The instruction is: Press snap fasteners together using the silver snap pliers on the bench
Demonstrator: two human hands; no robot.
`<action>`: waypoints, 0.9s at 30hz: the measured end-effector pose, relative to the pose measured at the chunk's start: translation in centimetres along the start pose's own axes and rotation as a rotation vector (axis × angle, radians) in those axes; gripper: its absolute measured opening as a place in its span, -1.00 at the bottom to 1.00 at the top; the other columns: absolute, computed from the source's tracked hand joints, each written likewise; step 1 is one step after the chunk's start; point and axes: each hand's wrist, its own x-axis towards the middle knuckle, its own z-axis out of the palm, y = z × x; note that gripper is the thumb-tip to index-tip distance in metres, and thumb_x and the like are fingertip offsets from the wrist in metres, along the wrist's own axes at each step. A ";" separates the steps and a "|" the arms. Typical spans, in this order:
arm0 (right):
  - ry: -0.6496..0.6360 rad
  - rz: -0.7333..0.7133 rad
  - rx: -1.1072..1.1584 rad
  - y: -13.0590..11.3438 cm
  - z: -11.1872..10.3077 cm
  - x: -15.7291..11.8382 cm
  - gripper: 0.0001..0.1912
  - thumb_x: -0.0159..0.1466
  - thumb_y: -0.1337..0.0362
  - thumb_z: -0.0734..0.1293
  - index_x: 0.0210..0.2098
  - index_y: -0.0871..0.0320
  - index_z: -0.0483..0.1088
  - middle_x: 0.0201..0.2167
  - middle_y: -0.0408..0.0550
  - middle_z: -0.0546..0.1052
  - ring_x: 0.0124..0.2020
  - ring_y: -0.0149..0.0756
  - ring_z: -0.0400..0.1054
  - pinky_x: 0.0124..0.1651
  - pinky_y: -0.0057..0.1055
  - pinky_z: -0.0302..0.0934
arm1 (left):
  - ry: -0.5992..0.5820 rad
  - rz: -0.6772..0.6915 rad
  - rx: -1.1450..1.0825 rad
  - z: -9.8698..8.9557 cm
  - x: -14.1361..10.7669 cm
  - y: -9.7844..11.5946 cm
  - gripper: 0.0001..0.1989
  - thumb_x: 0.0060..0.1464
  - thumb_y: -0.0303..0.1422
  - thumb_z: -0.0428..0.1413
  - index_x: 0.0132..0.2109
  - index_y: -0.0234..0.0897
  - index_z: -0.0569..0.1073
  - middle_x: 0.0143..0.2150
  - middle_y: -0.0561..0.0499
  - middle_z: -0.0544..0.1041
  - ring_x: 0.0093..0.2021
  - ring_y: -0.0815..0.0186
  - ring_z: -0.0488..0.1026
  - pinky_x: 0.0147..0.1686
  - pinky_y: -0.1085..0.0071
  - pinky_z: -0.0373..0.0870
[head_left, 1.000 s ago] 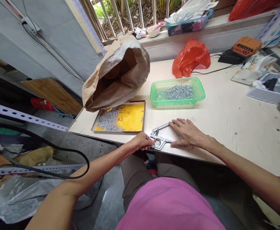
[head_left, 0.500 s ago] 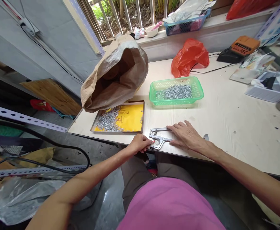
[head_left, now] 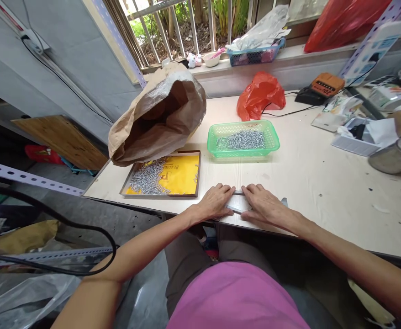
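Grey metal pliers [head_left: 235, 209] lie flat on the worktable near its front edge, two handles showing between my hands. My left hand [head_left: 215, 202] is closed over the head end, which it hides. From the other side, my right hand [head_left: 264, 205] grips the handle ends, thumb on the near handle and fingers on the far one. Left of my hands is a shallow tray [head_left: 199, 176] with a yellow printed bottom and a heap of small silver metal pieces [head_left: 148, 178]. Beyond the pliers stands a green perforated basket [head_left: 243, 154] holding many similar pieces [head_left: 244, 139].
A large open brown paper bag [head_left: 159, 130] leans over the tray's back edge. Further back are a red plastic bag [head_left: 260, 95] and an orange-and-black charger [head_left: 324, 87] with a cable. A white bin [head_left: 353, 142] and a metal container [head_left: 395, 155] stand at right.
My left hand, which was pinching at the red-marked tip of the pliers, has moved right and now covers their head. My right hand stays on the handles. The view has shifted slightly.
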 end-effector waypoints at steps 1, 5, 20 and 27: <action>-0.026 0.021 -0.032 -0.2 -0.2 0.1 -0.44 0.11 0.07 0.38 0.02 0.21 0.27 -0.13 0.16 0.40 -0.15 -0.04 0.25 -0.15 -0.19 0.20 | -0.006 0.011 0.011 -0.2 0.1 -0.1 -0.34 0.00 -0.11 0.20 0.16 -0.35 0.23 0.00 -0.18 0.38 -0.04 0.10 0.30 -0.09 0.23 0.31; -0.057 0.051 -0.129 -0.7 -0.6 0.5 -0.70 0.22 0.22 0.29 -0.09 0.24 0.34 -0.19 0.13 0.42 -0.18 -0.09 0.27 -0.16 -0.24 0.16 | 0.001 -0.005 0.009 -0.3 0.5 0.2 -0.52 0.03 -0.12 0.17 0.00 -0.35 0.37 -0.11 -0.13 0.40 -0.09 0.14 0.30 -0.14 0.28 0.30; -0.002 -0.144 0.064 3.3 -0.5 2.4 -0.60 0.27 0.07 0.25 0.00 0.19 0.35 -0.17 0.09 0.44 -0.15 -0.18 0.32 -0.14 -0.33 0.17 | 0.249 -0.242 -0.048 2.2 -0.6 2.6 -0.62 0.15 -0.29 0.08 0.09 -0.33 0.33 0.13 -0.15 0.35 0.13 0.10 0.25 0.06 0.19 0.28; 0.133 -0.025 -0.059 5.6 0.1 4.5 -0.69 0.34 0.21 0.10 -0.22 0.16 0.45 -0.26 0.05 0.48 -0.18 -0.16 0.29 -0.14 -0.24 0.11 | 0.329 -0.103 -0.205 5.4 -2.0 7.5 -0.66 0.24 -0.25 -0.04 0.12 -0.26 0.29 0.14 -0.16 0.38 0.25 0.12 0.19 0.23 0.04 0.08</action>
